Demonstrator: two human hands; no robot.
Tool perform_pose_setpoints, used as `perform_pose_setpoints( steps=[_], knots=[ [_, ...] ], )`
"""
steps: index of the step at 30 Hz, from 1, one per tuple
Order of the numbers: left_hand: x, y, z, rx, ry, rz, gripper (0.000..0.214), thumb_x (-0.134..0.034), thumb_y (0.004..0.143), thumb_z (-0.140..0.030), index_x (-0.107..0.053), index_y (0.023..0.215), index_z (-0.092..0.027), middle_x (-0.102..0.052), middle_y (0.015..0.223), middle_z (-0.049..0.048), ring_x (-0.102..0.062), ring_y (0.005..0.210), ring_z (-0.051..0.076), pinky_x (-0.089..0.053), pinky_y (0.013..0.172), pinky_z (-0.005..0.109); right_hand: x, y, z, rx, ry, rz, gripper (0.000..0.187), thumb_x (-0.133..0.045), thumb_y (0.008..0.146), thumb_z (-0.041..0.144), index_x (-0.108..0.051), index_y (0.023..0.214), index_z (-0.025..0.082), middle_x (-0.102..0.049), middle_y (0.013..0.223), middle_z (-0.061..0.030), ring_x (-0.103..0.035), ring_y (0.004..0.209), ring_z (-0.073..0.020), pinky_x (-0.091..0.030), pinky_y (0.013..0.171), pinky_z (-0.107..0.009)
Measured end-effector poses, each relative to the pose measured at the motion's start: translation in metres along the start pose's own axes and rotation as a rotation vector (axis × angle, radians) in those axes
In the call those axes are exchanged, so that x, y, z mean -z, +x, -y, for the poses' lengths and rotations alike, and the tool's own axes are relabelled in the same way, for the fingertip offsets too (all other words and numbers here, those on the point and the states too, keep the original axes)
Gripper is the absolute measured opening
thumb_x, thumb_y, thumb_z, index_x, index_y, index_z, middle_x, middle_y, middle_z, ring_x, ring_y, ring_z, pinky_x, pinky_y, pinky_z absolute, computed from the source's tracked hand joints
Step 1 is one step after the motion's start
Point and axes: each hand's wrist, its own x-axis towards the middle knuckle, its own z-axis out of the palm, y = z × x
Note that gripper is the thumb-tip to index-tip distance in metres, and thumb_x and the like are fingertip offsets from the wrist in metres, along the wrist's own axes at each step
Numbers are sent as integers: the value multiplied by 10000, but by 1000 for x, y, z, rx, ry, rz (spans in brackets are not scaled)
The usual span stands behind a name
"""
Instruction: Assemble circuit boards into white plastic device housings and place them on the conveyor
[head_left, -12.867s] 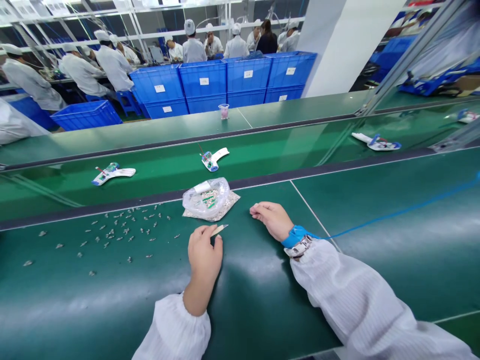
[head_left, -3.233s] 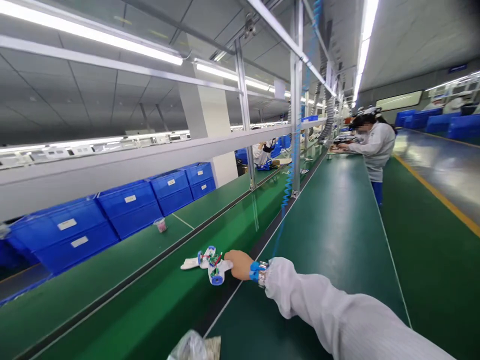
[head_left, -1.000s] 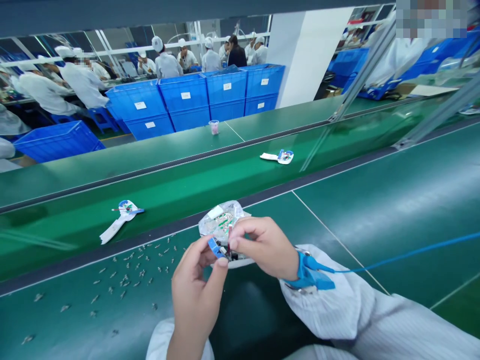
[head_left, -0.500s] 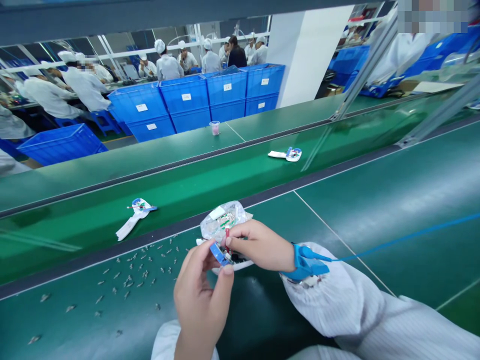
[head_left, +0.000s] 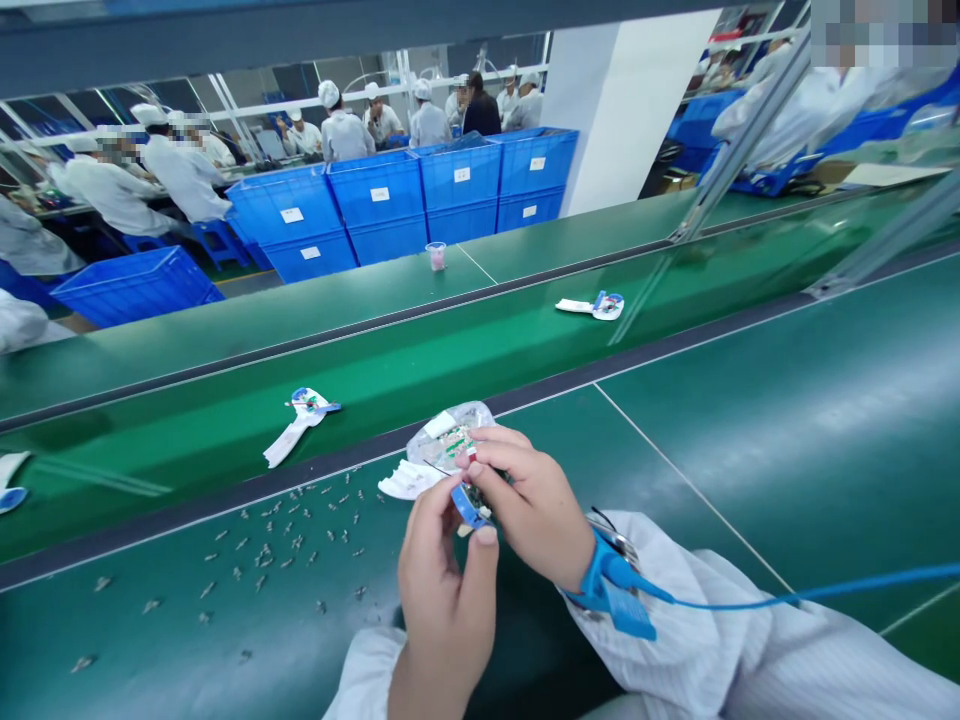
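Note:
Both my hands grip one small white plastic assembly (head_left: 405, 480) with a blue part and coloured wires, held just above the green table. My left hand (head_left: 446, 590) pinches its blue end between thumb and fingers. My right hand (head_left: 529, 500) is closed over its top; a blue strap with a blue cord circles that wrist. A clear plastic bag of small circuit boards (head_left: 448, 440) lies right behind the assembly. Several small metal parts (head_left: 289, 545) are scattered on the table to the left.
Two like assemblies ride the green conveyor belt, one at the left (head_left: 300, 425) and one farther right (head_left: 596, 305). A small cup (head_left: 436, 256) stands on the far table. Blue crates (head_left: 420, 195) and several workers in white stand behind. Metal posts rise at the right.
My hands have come lower and closer to me with the assembly. The assemblies on the belt have drifted to the right.

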Motion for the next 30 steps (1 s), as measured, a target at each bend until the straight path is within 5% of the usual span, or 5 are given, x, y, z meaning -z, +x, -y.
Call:
perform_pose_setpoints(
  steps=[6, 9, 17, 22, 30],
  knots=[
    [5, 0, -7, -236, 376, -78, 331, -485, 885, -248, -484, 1215, -224, -611, 1086, 81, -581, 972, 190, -472, 808, 296, -2, -1, 4, 31, 74, -43, 212, -469, 873, 202, -593, 704, 178, -600, 748, -37, -533, 833, -170, -400, 808, -312],
    [9, 0, -10, -234, 465, -88, 336, -460, 898, -270, -486, 1225, -194, -622, 1035, 99, -580, 914, 212, -462, 765, 325, 2, -2, 6, 35, 86, -25, 230, -458, 871, 210, -562, 669, 176, -568, 709, -35, -508, 796, -168, -391, 771, -310],
    [12, 0, -15, 152, 71, -46, 365, -466, 908, -404, -562, 1212, -225, -619, 1176, 73, -559, 1092, 229, -440, 879, 327, 20, 5, 10, 179, 159, 255, 302, -443, 873, 206, -456, 574, 168, -455, 579, 2, -443, 674, -139, -361, 782, -332],
    [10, -2, -25, 178, -30, -117, 316, -499, 897, -413, -611, 1167, -293, -643, 1177, 10, -580, 1057, 189, -449, 834, 264, 32, 13, 17, 229, 208, 375, 255, -510, 824, 159, -489, 569, 160, -503, 649, -6, -472, 743, -134, -360, 755, -301],
    [14, -1, -31, 123, -47, -53, 314, -481, 904, -376, -638, 1153, -266, -651, 1149, 39, -611, 916, 190, -462, 663, 254, 42, 22, 30, 329, 55, 526, 223, -539, 777, 94, -581, 566, 153, -537, 686, -13, -480, 748, -122, -365, 778, -295]
  ],
)
